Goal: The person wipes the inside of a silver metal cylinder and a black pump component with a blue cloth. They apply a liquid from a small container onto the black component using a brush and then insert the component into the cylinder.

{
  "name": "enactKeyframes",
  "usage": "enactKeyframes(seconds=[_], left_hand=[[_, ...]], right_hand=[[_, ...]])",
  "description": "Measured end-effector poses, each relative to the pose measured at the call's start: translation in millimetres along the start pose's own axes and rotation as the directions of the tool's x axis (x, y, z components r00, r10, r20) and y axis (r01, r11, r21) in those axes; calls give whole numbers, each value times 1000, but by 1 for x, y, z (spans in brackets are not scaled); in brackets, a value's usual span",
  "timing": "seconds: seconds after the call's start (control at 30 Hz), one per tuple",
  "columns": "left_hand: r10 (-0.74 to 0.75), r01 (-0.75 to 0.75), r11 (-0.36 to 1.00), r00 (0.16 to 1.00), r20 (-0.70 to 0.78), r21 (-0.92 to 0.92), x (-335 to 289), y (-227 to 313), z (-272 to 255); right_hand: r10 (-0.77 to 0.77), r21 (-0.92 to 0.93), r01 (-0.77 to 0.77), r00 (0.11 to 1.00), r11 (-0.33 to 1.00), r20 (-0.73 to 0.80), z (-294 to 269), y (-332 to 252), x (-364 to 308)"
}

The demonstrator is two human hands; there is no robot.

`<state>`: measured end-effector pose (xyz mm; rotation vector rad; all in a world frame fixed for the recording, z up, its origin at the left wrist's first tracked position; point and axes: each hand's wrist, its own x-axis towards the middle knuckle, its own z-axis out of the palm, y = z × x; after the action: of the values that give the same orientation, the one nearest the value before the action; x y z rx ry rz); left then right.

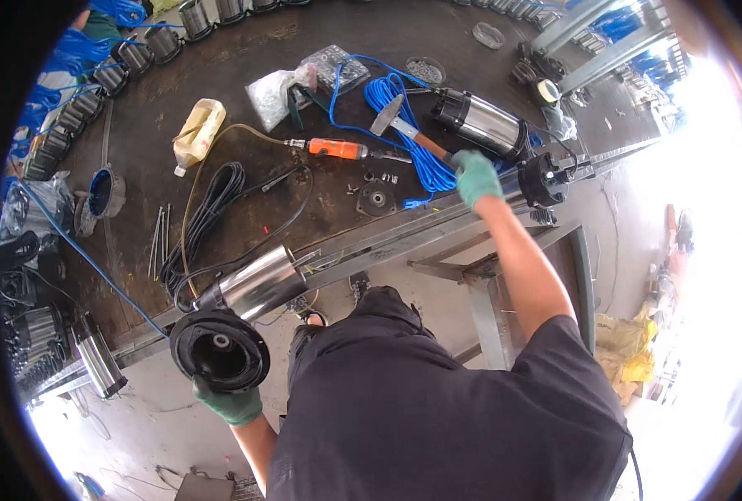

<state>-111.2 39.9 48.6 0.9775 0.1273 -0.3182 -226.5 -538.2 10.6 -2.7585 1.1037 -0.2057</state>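
Note:
My right hand (476, 179), in a green glove, grips the end of a hammer (421, 139) over the workbench's edge. The hammer's steel head lies above a coil of blue cable (428, 163). At the lower left, my green-gloved left hand (231, 404) holds the rim of a black round pump housing (219, 352), open side up. That housing joins a shiny steel motor cylinder (262, 284) resting at the bench's near edge, with thin wires at its far end. My left fingers are partly hidden under the rim.
On the dark workbench (246, 71) lie an orange air screwdriver (338, 149), a yellowish plastic bottle (199, 134), black cable (212, 204), a round flange (375, 199) and long bolts (161, 238). Another steel pump (484, 125) stands right; several cylinders line the far edge.

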Motion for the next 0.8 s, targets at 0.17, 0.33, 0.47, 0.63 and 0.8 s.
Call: enactKeyframes(seconds=[0.17,0.33,0.47,0.63,0.8], left_hand=[[-41,30,990,996,-79,-135,-6,-3,23],[103,-111,990,990,-100,-81,-24,-10,52],[113,-126,987,986,-126,-99,-41,-9,52],[129,-135,990,977,-169,-29,-45,-11,59],[104,-107,994,984,-148,-11,-40,-7,52]], right_hand=[[302,-391,-149,881,908,364,22,87,85],[493,-473,-257,721,843,488,59,95,107],[327,-410,-130,827,903,457,95,134,129],[431,-265,-365,862,893,267,53,126,134],[601,44,-604,797,796,60,11,109,129]])
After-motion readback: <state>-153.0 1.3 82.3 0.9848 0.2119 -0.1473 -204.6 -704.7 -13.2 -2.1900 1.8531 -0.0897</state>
